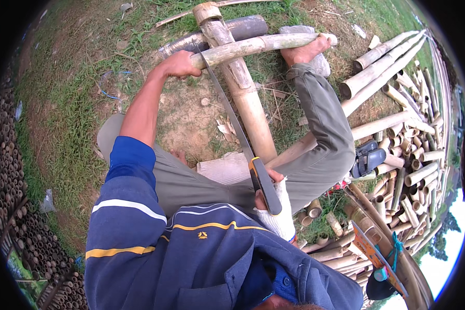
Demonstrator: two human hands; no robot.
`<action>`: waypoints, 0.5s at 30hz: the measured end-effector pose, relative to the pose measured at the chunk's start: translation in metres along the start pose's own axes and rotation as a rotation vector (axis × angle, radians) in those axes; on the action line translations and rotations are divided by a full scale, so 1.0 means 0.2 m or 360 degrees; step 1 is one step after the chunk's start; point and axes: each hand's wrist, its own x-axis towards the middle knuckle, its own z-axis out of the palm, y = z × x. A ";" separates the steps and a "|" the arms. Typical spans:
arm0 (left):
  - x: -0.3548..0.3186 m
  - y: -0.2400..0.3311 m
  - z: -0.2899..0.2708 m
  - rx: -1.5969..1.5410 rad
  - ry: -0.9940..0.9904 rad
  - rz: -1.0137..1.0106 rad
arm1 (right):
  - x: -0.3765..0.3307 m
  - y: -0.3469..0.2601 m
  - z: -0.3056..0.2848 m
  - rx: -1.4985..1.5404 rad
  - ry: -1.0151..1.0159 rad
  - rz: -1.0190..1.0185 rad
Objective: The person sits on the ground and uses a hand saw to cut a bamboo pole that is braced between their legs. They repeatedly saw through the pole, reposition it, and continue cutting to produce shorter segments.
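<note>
A slightly curved pale bamboo pole (248, 47) lies across a thicker bamboo post (257, 121). My left hand (182, 65) is closed around the pole's left end. Gripped in my right hand (277, 199), which wears a white knitted glove or cuff, is a hand saw (264, 183) with a black and yellow handle. Its long blade reaches up and away from me and crosses the pole just right of my left hand. How deep the teeth sit in the bamboo I cannot tell. My bare right foot (304, 51) presses on the pole near its right end.
A dark, thick bamboo piece (248, 27) lies behind the post. Cut bamboo (418, 155) is heaped at the right, with black sandals (368, 159) beside it. More bamboo ends are stacked at far left (8, 170). An orange-labelled saw blade (374, 253) stands lower right.
</note>
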 end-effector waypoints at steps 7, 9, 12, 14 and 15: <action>0.02 0.01 0.01 0.0291 0.0189 0.0077 | 0.96 0.02 0.35 0.0187 0.0030 -0.0307; 0.01 0.06 0.00 0.0185 0.0108 0.0021 | 1.06 -0.06 0.38 0.0175 -0.0014 -0.0186; 0.02 -0.02 -0.03 0.0210 0.0100 0.0062 | 1.01 0.06 0.46 0.0188 0.0099 -0.0306; 0.00 -0.05 -0.03 0.0154 0.0097 0.0100 | 0.68 0.08 0.33 0.0141 0.0083 -0.0227; -0.02 -0.01 -0.03 0.0138 0.0027 -0.0010 | 0.48 0.09 0.24 0.0169 0.0043 -0.0179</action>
